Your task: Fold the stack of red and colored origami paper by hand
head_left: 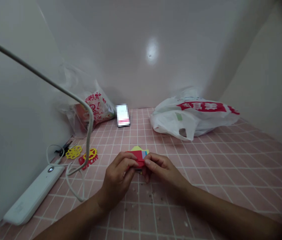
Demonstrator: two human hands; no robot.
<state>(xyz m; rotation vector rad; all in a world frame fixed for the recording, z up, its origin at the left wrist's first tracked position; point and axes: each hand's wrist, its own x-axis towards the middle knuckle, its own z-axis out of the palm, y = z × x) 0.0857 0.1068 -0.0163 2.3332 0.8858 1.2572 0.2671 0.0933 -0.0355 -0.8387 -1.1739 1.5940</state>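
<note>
Both hands meet over the pink checked tabletop around a small flat red piece (pixel 139 155), which looks like folded paper or card. My left hand (pixel 118 175) is closed on its left side, thumb below and fingers on top. At its right edge, my right hand (pixel 159 166) pinches the same piece between thumb and fingers. Behind the red piece a yellow piece (pixel 137 148) and some blue and purple strips (pixel 144 153) show; whether they are joined to it I cannot tell. Fingers hide much of the lower edge.
A white power bank (pixel 34 196) with a looping white cable (pixel 89 133) lies at left. Near it are yellow gear-like pieces (pixel 74 152) and a red toothed piece (pixel 91 162). A phone (pixel 123 115) stands at the back between two plastic bags (pixel 98 106). Small crumbs dot the front.
</note>
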